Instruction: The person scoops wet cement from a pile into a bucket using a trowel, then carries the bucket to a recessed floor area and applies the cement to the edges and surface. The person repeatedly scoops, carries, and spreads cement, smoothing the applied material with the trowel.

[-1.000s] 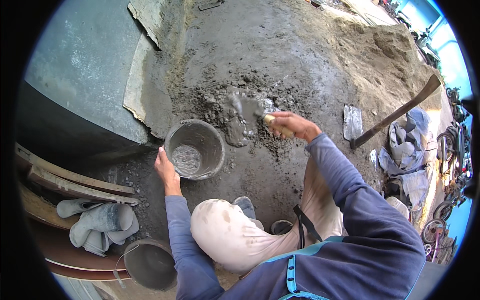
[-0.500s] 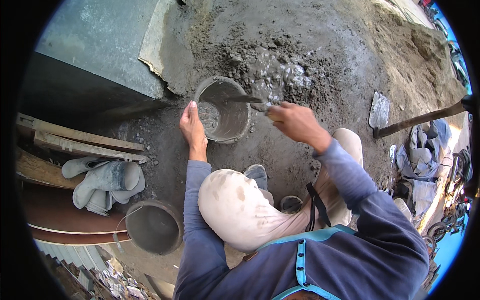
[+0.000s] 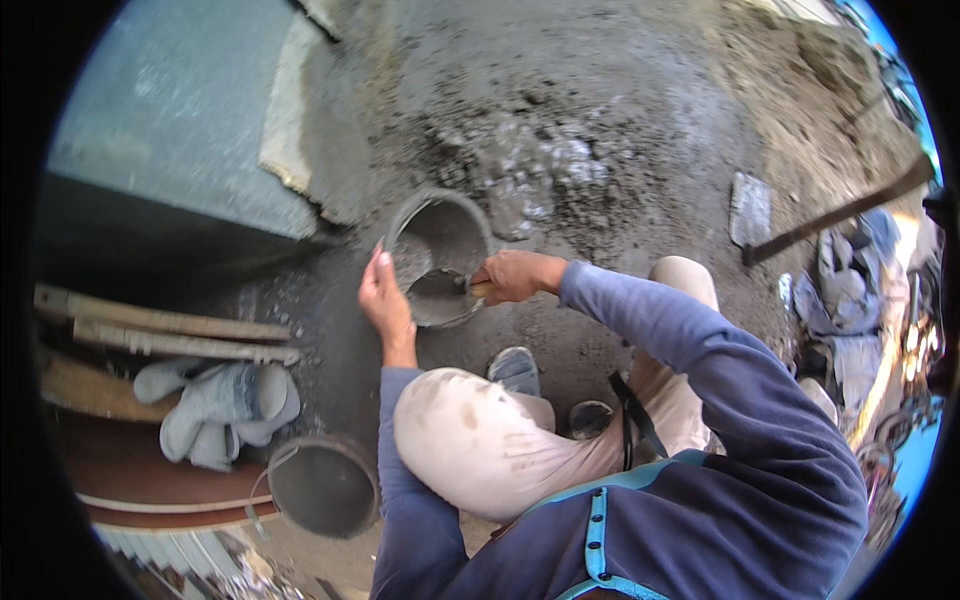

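— Where's the bucket, from where you stand?

— Dead ahead of the crouching worker, just past the knees. The grey mortar bucket (image 3: pixel 437 255) sits tipped, its mouth turned toward the person and its long axis running from the knees out toward the wet mortar pile (image 3: pixel 545 175) on the ground beyond it.

— And the hands?

— One on each side. The left hand (image 3: pixel 383 303) is flat against the bucket's left rim, fingers spread wide, steadying it. The right hand (image 3: pixel 515 275) is at the right rim, closed around a wooden handle (image 3: pixel 482 289); the tool's working end goes down inside the bucket, and I cannot tell its shape from here.

— Which hand is nearer?

— Both touch or crowd the rim; neither has to travel. The bucket lies between them, the grey mortar (image 3: pixel 437 298) lying low in the near side of it.

— Anything else close by?

— A second bucket (image 3: pixel 323 487) stands well apart, behind the worker's left elbow, beside a heap of grey sacks (image 3: pixel 215 400) and some planks (image 3: pixel 165 330). A long-handled tool (image 3: pixel 835 212) lies off to the right.
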